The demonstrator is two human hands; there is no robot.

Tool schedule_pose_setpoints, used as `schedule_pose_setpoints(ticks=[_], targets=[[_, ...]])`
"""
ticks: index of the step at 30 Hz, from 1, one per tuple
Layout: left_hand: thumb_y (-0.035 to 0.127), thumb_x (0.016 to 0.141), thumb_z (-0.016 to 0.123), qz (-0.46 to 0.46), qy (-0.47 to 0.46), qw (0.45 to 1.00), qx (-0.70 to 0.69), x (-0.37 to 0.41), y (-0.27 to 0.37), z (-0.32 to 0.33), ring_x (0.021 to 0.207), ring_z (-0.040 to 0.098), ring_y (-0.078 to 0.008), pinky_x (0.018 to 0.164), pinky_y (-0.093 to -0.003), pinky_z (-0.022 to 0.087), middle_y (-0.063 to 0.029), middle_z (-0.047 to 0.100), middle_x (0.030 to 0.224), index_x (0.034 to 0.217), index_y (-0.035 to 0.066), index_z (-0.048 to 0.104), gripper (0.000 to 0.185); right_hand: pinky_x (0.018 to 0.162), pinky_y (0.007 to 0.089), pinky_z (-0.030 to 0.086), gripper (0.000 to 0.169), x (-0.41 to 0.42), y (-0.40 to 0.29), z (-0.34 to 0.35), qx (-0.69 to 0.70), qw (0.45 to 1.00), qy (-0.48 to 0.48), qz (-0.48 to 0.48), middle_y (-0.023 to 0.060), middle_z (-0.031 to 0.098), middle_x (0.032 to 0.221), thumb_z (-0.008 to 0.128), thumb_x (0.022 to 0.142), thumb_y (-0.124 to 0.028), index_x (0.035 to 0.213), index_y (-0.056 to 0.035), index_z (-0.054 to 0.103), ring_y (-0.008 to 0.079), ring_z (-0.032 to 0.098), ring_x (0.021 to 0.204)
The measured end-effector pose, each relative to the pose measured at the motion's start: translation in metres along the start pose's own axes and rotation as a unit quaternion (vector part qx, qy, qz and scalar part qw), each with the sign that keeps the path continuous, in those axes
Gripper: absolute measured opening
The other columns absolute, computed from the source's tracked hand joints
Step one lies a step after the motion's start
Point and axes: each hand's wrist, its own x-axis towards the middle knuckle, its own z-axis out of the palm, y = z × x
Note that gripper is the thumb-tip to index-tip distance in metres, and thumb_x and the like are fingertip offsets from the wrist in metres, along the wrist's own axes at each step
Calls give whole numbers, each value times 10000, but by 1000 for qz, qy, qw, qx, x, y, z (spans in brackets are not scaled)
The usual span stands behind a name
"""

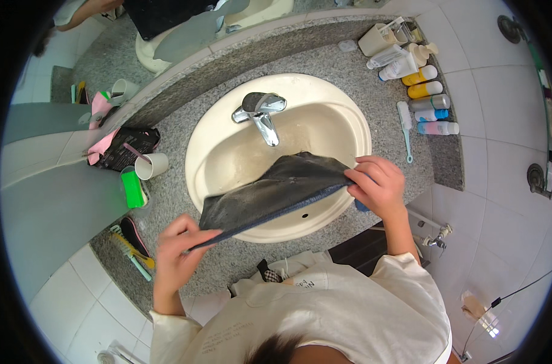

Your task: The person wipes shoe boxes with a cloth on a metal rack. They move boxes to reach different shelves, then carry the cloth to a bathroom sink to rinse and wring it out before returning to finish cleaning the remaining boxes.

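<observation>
A dark grey cloth [276, 191] with a blue edge is stretched between my two hands over the oval cream washbasin [198, 150]. My left hand [182, 250] pinches its lower left corner between thumb and fingers, above the granite counter. At the basin's right rim, my right hand [378, 186] grips the other end of the cloth. The chrome faucet [262, 116] stands at the back of the basin, beyond the cloth; no water is seen flowing from it. Part of the basin's bowl is hidden beneath the cloth. A bit of blue fabric [361, 206] shows under my right hand.
Several bottles [428, 102] and a blue-handled brush [405, 129] line the counter's right side. At left are a white cup [152, 166], a green sponge [132, 189], a black packet [130, 145], combs and a dark brush [134, 236]. A mirror [98, 54] rises behind the low granite ledge.
</observation>
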Motion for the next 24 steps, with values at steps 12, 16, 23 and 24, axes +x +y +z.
schedule_pose_setpoints(ticks=[12,16,23,24], targets=[[80,863,573,-23,89,995,38,78,-152,151,814,550,-353,720,-403,440,-172,559,846,871,-21,624,113,736,412,485,187,-46,5,205,244,873,-74,415,172,635,899,514,808,-96,955,-44,618,350,611,803],[171,878,564,-54,-28,998,-9,92,-274,258,859,575,-390,763,-430,458,-211,605,912,897,0,624,182,730,408,488,208,-84,-12,295,167,946,-214,175,116,623,892,581,746,-75,951,-76,611,302,610,848],[215,844,549,-100,-112,966,209,120,-258,256,895,611,-371,757,-469,482,-197,643,921,866,22,637,213,763,411,453,225,-87,-7,320,74,951,-264,143,64,589,888,646,702,-157,916,-112,594,250,584,916],[206,834,561,-121,-154,965,176,117,-266,252,897,611,-369,750,-465,486,-189,643,929,875,23,635,201,778,407,446,242,-79,1,303,113,922,-349,125,71,587,882,641,706,-170,936,-108,596,256,573,957]])
